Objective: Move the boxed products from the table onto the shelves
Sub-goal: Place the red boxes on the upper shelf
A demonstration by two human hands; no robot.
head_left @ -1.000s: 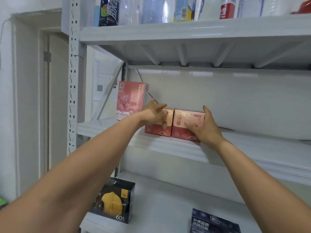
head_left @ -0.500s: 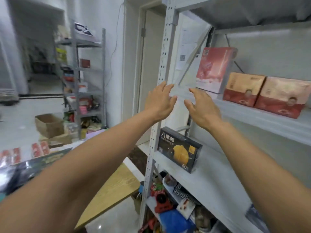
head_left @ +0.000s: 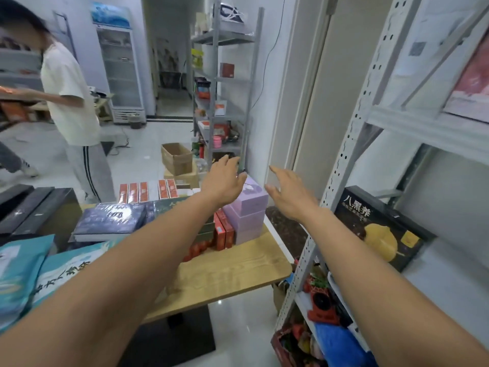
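Hovering over the far corner of the wooden table (head_left: 238, 268), the left hand (head_left: 225, 181) has its fingers spread and loose and grasps nothing. In this head view it overlaps the top of the stacked lilac boxes (head_left: 248, 207); whether it touches them cannot be told. The right hand (head_left: 289, 193) hangs just beside the stack on its right, palm turned inward, fingers straight and apart, also empty. Both forearms stretch forward from the bottom of the picture.

The boxed products lie on the table. The lilac boxes stand at its far right edge, with upright red boxes (head_left: 223, 233) touching their left side. A flat dark blue box (head_left: 111, 221) lies further left, and a row of narrow red-and-white boxes (head_left: 146, 192) stands behind it. Teal packages (head_left: 23, 268) cover the near left corner.

To the right rises the white metal shelving unit (head_left: 352, 133). A black box with a yellow fruit print (head_left: 381, 229) stands on its lower shelf, and a pink box (head_left: 473, 86) on the shelf above.

Beyond the table, an open cardboard box (head_left: 176, 158) sits on the floor before a grey rack (head_left: 225, 83). A person in a white T-shirt (head_left: 68, 94) stands at the left near a glass-door fridge (head_left: 120, 72).
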